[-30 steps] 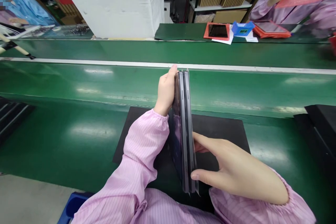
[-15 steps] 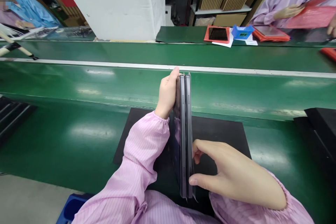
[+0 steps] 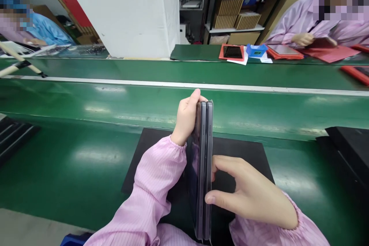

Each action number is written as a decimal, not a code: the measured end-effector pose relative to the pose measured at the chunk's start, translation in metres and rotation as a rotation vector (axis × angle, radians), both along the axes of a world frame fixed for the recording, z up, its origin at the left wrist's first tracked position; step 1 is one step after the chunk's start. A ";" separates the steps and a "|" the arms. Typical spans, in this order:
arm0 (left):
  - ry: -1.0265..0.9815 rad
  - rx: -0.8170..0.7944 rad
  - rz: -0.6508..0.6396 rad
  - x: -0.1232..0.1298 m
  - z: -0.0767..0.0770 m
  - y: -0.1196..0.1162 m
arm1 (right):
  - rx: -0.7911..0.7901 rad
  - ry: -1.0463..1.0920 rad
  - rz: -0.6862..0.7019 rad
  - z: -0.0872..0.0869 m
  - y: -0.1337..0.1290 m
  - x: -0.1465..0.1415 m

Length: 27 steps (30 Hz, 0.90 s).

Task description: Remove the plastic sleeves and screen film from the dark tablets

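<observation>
Two slim grey tablets [image 3: 206,169] stand on edge, face to face, above a black mat [image 3: 242,150]. Clear film shows at their edges. My left hand [image 3: 188,117] is wrapped round their far end, thumb on top. At the near part of the right-hand tablet is my right hand [image 3: 248,190], its thumb tip on the edge and its bent fingers against the outer face. Its thumb and fingers are spread apart, with the tablet's side between their tips. The left tablet's dark, glossy screen faces left.
Black trays or sheets [image 3: 346,157] lie at the right, more black pieces [image 3: 14,138] at the left. Beyond the white rail [image 3: 161,83] are a tablet on a red cover [image 3: 231,52] and a blue box [image 3: 256,50]. People in pink and blue clothing are across the bench.
The view has tilted up, so most things sit lower in the picture. Both hands remain at the tablets. The person across at the right has moved a hand and now holds a dark tablet.
</observation>
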State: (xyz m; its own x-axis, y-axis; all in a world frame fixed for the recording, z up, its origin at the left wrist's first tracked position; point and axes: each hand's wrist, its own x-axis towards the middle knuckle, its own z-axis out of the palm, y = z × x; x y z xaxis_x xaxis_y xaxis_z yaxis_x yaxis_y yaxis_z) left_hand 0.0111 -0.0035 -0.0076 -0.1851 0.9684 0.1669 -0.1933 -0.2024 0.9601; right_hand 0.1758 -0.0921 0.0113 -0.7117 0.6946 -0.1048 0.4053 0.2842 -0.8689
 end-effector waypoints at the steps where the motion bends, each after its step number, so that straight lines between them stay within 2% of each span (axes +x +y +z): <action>1: -0.004 0.012 -0.013 0.001 0.000 -0.001 | 0.005 0.007 -0.005 0.001 0.000 0.001; 9: -0.062 0.039 -0.110 0.006 0.004 -0.008 | 0.043 0.047 0.010 -0.002 -0.003 0.002; 27: -0.023 0.112 -0.168 0.012 0.008 -0.019 | -0.001 0.077 0.084 -0.004 -0.006 0.002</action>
